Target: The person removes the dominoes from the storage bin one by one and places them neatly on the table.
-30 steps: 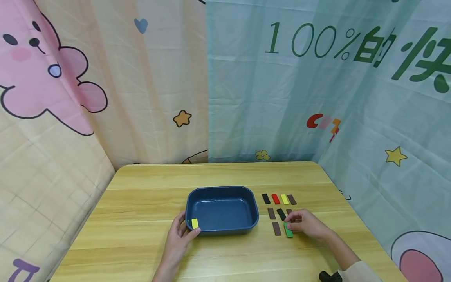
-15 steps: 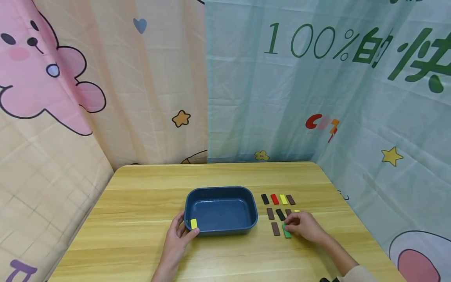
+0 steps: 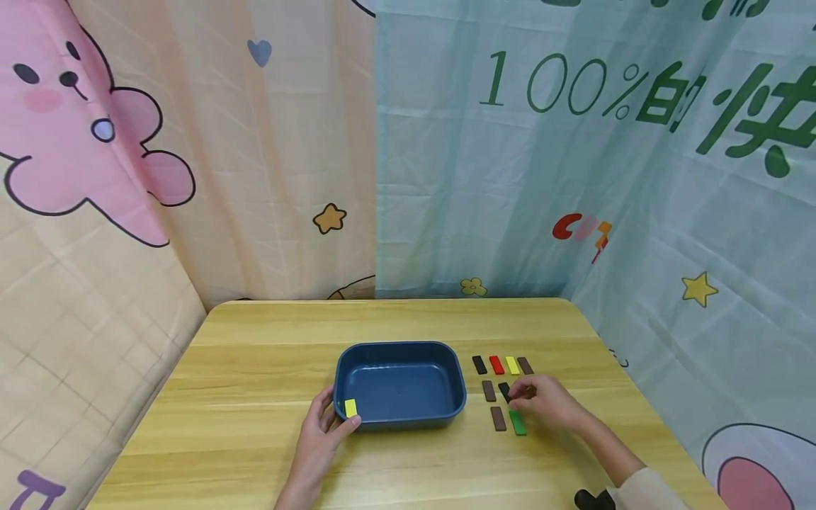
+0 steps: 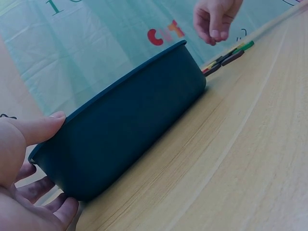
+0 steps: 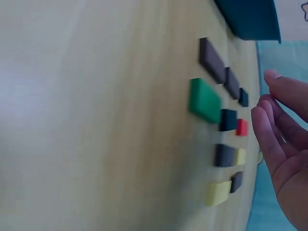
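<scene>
My left hand (image 3: 321,432) grips the left corner of a dark blue plastic box (image 3: 401,421); in the left wrist view the thumb lies on the rim and the fingers curl against the outside. One yellow tile (image 3: 350,408) is inside the box near that corner. Over the rows of small coloured tiles, my right hand (image 3: 545,400) hovers with fingers relaxed and thumb apart. Nothing shows between its fingers in the right wrist view. A green tile (image 5: 204,101) lies just below it, beside a black tile (image 5: 228,120). The head view hides some tiles behind this hand.
Brown tiles (image 3: 499,418), a red tile (image 3: 496,365) and another yellow tile (image 3: 512,365) lie flat in rows right of the box. The wooden table (image 3: 255,382) meets printed curtains (image 3: 472,177) at its back and sides.
My right hand has moved slightly away from the green tile toward the black one, now partly covering it. The left hand and the box stay in place.
</scene>
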### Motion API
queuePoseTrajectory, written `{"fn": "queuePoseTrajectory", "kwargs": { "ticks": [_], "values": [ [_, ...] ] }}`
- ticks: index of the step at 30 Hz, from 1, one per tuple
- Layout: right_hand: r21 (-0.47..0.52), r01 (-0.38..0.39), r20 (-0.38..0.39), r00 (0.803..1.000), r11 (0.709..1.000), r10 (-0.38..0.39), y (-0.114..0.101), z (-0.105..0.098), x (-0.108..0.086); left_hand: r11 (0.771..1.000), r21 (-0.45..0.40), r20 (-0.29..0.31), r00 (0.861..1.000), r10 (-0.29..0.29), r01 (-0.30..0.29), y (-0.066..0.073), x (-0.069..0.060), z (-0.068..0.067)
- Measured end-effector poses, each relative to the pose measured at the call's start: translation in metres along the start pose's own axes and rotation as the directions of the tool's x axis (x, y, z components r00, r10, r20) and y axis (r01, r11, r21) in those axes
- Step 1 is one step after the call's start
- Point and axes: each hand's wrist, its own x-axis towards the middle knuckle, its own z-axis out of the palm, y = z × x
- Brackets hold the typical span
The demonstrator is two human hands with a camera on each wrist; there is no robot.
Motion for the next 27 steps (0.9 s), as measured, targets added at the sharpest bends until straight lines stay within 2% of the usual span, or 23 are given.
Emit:
{"fn": "queuePoseTrajectory", "kwargs": {
  "ticks": [7, 11, 13, 15, 20, 27],
  "values": [
    [-0.061, 0.135, 0.111, 0.986, 0.989, -0.128, -0.032, -0.018, 0.027, 1.000, -0.009, 0.011, 1.000, -0.002, 0.002, -0.001, 0.000, 0.002],
    [-0.016, 0.141, 0.199, 0.971, 0.990, -0.135, -0.048, -0.028, 0.039, 1.000, -0.012, 0.012, 1.000, -0.012, 0.012, -0.002, 0.001, 0.003],
    [0.023, 0.131, 0.259, 0.957, 0.991, -0.132, -0.056, -0.031, 0.045, 1.000, -0.014, 0.013, 1.000, -0.012, 0.012, -0.004, 0.001, 0.003],
    [0.066, 0.130, 0.325, 0.935, 0.989, -0.145, -0.064, -0.033, 0.052, 1.000, -0.012, 0.012, 1.000, -0.014, 0.014, -0.004, 0.000, 0.003],
    [0.070, 0.190, 0.429, 0.881, 0.979, -0.201, -0.085, -0.032, 0.076, 1.000, -0.012, 0.011, 1.000, -0.012, 0.012, -0.003, -0.001, 0.002],
    [0.038, 0.173, 0.510, 0.844, 0.984, -0.167, -0.119, -0.017, 0.109, 1.000, -0.010, 0.006, 1.000, 0.008, -0.008, -0.003, 0.001, -0.001]
  ]
}}
